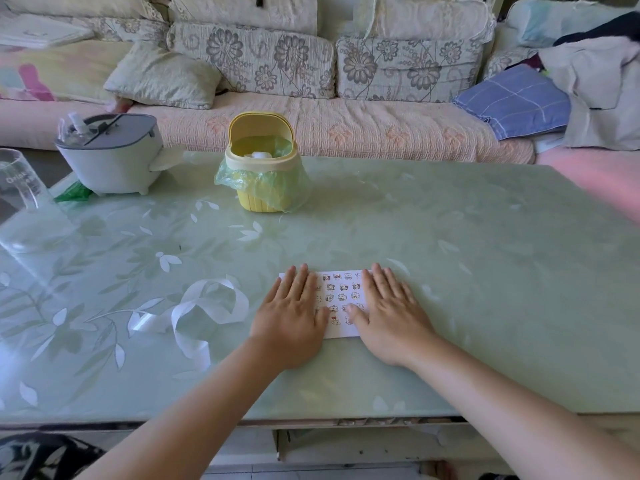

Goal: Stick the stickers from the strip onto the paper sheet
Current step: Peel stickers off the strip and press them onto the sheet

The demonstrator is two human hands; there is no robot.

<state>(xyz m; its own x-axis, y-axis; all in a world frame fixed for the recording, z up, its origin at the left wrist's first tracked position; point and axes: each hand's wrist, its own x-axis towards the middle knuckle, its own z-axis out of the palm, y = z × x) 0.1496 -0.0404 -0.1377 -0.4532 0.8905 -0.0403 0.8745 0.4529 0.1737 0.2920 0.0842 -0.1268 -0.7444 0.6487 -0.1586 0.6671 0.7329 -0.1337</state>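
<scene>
Only the clear glass (pixel 17 181) at ten o'clock bears writing, white letters too blurred to read. The left hand (pixel 291 317) and right hand (pixel 388 313) lie flat, fingers straight, pressing the paper sheet (pixel 341 332) (rows of stickers (pixel 341 296) between them) on the leaf-patterned green desk (pixel 450 271). The curled strip (pixel 239 301) lies at nine o'clock; a floral sofa (pixel 346 126) stands behind.
</scene>
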